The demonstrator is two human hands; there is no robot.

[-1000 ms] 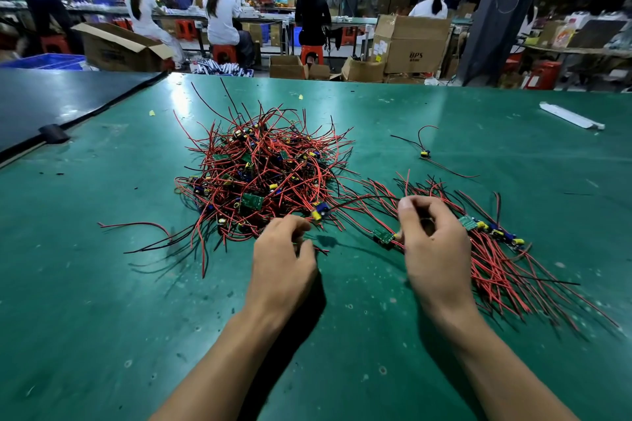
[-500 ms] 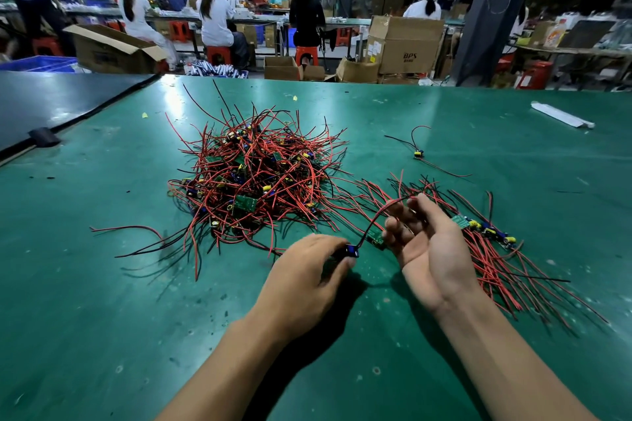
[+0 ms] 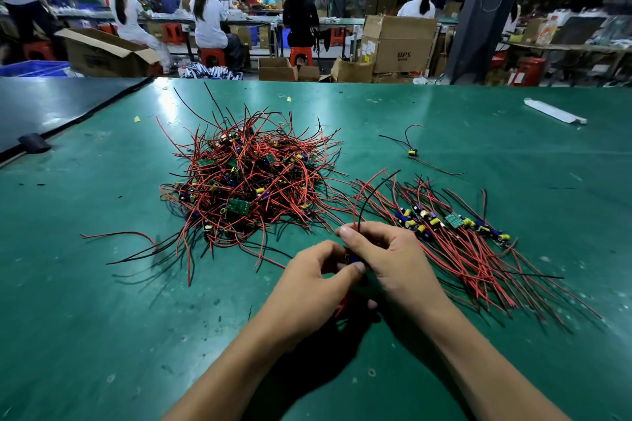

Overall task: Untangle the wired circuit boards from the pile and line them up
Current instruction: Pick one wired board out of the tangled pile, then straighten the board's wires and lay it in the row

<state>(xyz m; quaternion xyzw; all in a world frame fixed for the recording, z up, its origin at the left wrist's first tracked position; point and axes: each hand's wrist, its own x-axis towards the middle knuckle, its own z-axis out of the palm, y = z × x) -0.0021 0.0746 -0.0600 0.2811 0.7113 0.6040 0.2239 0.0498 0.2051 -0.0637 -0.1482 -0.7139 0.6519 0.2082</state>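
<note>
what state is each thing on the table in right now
pile: tangled, heaped left of the hands
lined-up boards: laid side by side, wires trailing toward the person
held board: between both hands, wires pointing up
left hand: pinches the held board
right hand: grips the held board
stray part: lies alone

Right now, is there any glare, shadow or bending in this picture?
Head view: glare whitens the far table; the left hand and right hand shade the small board they hold; the wire pile is sharp; the wide lens leans the background pillar.
</note>
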